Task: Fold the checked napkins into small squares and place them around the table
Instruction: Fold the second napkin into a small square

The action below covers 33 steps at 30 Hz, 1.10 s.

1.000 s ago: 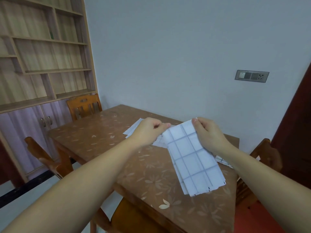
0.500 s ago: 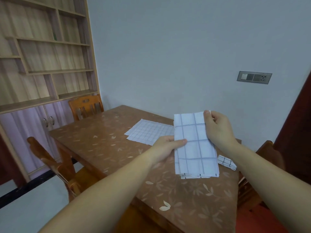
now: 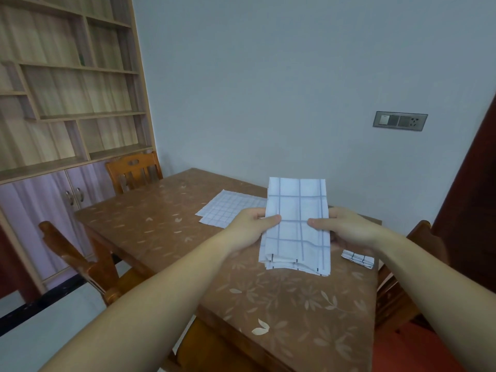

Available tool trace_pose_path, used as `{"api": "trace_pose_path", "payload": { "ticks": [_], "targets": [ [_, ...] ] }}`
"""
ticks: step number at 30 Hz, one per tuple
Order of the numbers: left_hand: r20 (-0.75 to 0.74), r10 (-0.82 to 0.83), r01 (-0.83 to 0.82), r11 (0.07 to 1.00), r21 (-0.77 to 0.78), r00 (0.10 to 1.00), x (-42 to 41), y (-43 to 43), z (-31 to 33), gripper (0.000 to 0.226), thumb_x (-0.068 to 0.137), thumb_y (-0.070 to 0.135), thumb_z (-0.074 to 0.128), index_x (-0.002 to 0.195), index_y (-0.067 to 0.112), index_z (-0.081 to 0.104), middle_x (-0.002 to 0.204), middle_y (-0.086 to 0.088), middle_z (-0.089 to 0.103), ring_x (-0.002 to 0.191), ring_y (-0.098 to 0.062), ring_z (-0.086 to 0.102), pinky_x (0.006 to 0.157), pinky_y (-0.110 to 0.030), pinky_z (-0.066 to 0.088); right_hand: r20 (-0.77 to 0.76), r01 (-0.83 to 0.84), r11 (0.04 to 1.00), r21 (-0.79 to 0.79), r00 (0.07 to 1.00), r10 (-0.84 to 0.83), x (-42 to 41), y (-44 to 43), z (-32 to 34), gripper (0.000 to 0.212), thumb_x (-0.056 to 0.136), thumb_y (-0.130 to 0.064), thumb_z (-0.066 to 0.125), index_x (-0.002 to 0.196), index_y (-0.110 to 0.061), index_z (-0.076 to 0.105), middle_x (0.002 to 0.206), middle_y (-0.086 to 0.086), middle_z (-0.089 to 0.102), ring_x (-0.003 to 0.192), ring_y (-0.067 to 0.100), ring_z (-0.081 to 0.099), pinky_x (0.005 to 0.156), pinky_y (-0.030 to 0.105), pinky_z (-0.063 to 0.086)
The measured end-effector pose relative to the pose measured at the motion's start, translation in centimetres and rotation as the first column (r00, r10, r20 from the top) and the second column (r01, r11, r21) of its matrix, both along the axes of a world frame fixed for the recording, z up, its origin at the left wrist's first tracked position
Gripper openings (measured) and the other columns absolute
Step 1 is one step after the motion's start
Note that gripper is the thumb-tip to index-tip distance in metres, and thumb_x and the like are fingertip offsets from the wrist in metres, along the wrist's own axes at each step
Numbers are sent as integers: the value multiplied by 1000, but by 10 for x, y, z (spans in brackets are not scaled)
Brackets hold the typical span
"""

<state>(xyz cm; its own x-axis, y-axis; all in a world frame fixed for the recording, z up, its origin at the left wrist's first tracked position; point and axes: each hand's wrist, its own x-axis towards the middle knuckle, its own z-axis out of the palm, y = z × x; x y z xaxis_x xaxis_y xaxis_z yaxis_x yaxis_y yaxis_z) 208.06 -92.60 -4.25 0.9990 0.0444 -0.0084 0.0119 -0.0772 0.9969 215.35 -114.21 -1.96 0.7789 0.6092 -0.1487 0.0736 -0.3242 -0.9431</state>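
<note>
Tabletop in brown with a pale leaf pattern runs up to a grey wall carrying a switch-and-socket panel. Wooden shelving with cupboard doors fills the left side, and a wooden chair stands at the table's far end. Above the table, the left hand and right hand pinch a folded checked napkin by its side edges, thumbs in front. An unfolded napkin lies flat behind it. A small folded square sits near the right edge.
</note>
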Motion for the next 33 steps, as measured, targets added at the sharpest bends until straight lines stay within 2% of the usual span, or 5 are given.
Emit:
{"api": "trace_pose_path", "payload": {
  "ticks": [6, 14, 23, 28, 33],
  "targets": [
    [-56, -103, 89, 972, -217, 993, -3, 10, 3, 24, 97, 14, 56, 116, 20, 69, 113, -9, 73, 102, -26, 70, 87, -40, 57, -208, -95, 966, 240, 967, 147, 4, -9, -3, 30, 89, -11, 60, 116, -19, 70, 117, 13, 71, 80, 23, 71, 64, 30, 56],
    [-44, -139, 121, 949, -291, 989, -6, 11, 8, 32, 97, -3, 41, 77, 14, 60, 63, -2, 63, 53, -16, 64, 46, -23, 51, -192, -33, 961, 274, 977, 88, -3, -7, 6, 43, 93, 2, 38, 73, -11, 73, 90, 12, 68, 73, 25, 69, 65, 33, 58],
    [-52, 22, -22, 1000, 2, 998, -13, 7, 15, 11, 91, 27, 63, 95, 22, 71, 92, 3, 61, 61, -11, 62, 53, -23, 47, 120, 27, 999, 42, 992, -32, -11, -2, 11, 16, 91, 1, 62, 95, -10, 72, 55, -9, 56, 56, 10, 58, 70, 32, 53],
    [57, -6, 6, 1000, -1, 998, -11, 7, 9, 44, 79, 12, 75, 109, 44, 68, 141, 9, 50, 135, -26, 46, 60, -20, 51, 54, 156, 962, 223, 984, -172, -13, 5, 7, 34, 90, -2, 62, 117, -23, 65, 92, 3, 75, 82, 24, 68, 84, 45, 54],
    [175, 13, -9, 1000, -20, 985, -14, 6, 14, 55, 85, -5, 66, 123, 34, 60, 140, 4, 51, 87, -12, 65, 54, -18, 50, -149, 124, 991, 56, 982, -114, -23, 11, 1, 27, 97, -34, 57, 110, -13, 68, 86, 4, 75, 59, 12, 67, 48, 20, 48]
  ]
}}
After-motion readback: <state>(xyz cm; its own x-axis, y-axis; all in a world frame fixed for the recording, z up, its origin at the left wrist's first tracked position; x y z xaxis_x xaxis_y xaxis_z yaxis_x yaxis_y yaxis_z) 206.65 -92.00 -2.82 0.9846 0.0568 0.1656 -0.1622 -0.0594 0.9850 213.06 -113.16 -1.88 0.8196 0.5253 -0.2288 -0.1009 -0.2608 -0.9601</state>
